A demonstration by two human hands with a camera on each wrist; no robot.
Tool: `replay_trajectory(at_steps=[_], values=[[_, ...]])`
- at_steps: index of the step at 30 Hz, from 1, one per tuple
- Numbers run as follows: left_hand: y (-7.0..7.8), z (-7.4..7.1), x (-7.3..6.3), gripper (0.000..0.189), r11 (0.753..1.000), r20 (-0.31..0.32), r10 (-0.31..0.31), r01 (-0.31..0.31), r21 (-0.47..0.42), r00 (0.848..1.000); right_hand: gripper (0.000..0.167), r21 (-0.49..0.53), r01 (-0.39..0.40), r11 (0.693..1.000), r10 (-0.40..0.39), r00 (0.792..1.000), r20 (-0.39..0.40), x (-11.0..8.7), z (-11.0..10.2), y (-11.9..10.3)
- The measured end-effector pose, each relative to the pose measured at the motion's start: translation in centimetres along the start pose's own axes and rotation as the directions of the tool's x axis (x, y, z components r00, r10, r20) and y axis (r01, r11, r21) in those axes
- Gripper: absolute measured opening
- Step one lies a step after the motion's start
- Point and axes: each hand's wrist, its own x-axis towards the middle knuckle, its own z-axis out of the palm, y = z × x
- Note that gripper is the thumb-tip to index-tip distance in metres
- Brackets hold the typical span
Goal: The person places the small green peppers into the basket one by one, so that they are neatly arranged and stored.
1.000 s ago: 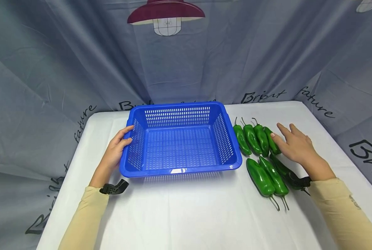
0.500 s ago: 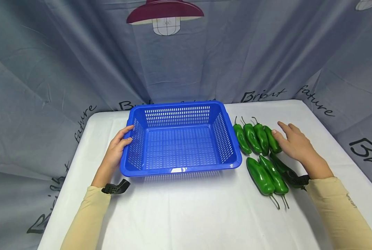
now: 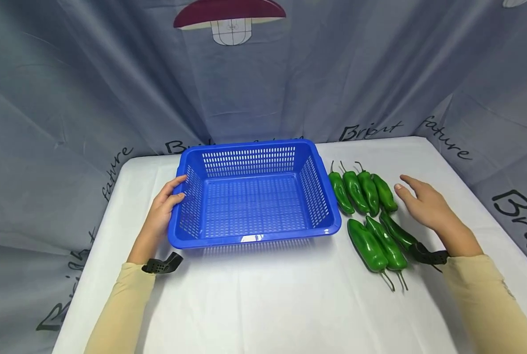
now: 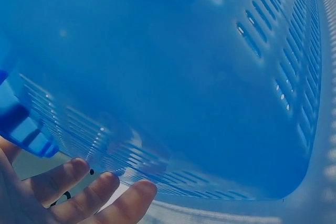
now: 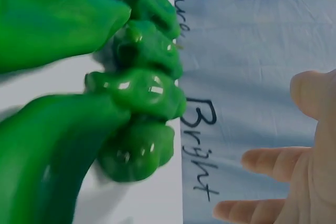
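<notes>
A blue perforated plastic basket point(image 3: 253, 239) stands on the white table with nothing inside. My left hand point(image 3: 160, 211) holds its left rim, thumb and index finger at the edge; in the left wrist view other fingers point(image 4: 100, 190) lie outside, under the rim. Right of the basket, a back row of several green peppers point(image 3: 356, 191) lies with stems pointing away. Two larger green peppers point(image 3: 367, 246) lie in front, stems toward me, beside a slimmer dark green pepper point(image 3: 396, 230) partly covered by the right wrist camera. My right hand point(image 3: 429, 206) hovers right of the peppers, fingers extended, holding nothing.
A white cloth covers the table point(image 3: 263, 300). Behind and at both sides hangs a grey-blue curtain point(image 3: 245, 93) printed with lettering and a red lamp. Black wrist cameras point(image 3: 162, 264) sit at both cuffs.
My right hand has shifted slightly right, away from the back row, so its rightmost pepper now shows fully. The left hand stays on the basket rim; the head view tilts slightly.
</notes>
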Motion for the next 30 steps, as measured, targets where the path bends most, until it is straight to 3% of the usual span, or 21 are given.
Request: replay_trajectory(at_steps=[9,18,30], values=[[-0.1,0.0,0.0,0.050,1.000,-0.007,0.004,-0.004,-0.006,1.000,0.070,0.024,-0.080,0.997,0.079,0.996,0.051,-2.6,-0.2,2.6],[0.0,0.0,-0.1,0.050,1.000,-0.010,0.006,-0.006,0.028,1.000,0.053,0.135,0.053,0.990,-0.054,0.999,0.005,-4.7,0.9,4.6],[0.1,0.0,-0.2,0.050,1.000,-0.011,-0.002,0.003,0.028,1.000,0.046,0.254,0.110,0.961,-0.114,0.994,0.001,-5.5,2.2,6.0]])
